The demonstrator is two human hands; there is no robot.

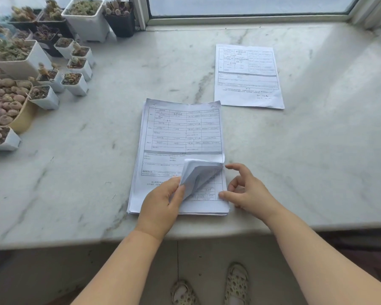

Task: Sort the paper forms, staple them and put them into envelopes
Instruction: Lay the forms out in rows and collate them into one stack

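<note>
I see a stack of forms (176, 155) lying flat near the front edge of the marble desk (317, 150), about mid-width, printed side up. Left hand (163, 203) rests on the stack's lower part, its grip pinching the bottom right corner of the top sheets, which are peeled up and curled back toward the left in a fold (198, 175). Under the fold the next form shows its printed boxes. Right hand (244, 190) sits at the stack's right edge near that same lower corner, fingers loosely curled, thumb tip touching the edge of the lower sheets; I can't tell if it actually pinches any paper, looks like it holds nothing. A single form (248, 75) lies apart from the stack, further back and to the right, toward the window (251, 5), flat and face up, slightly turned. Along the desk's left edge and back left corner stand many small pots with succulents (42, 60), white and dark ones, plus a yellowish bowl of round pebble-like plants (7, 102). Below the front edge I see floor and two feet in perforated sandals (237, 282).
</note>
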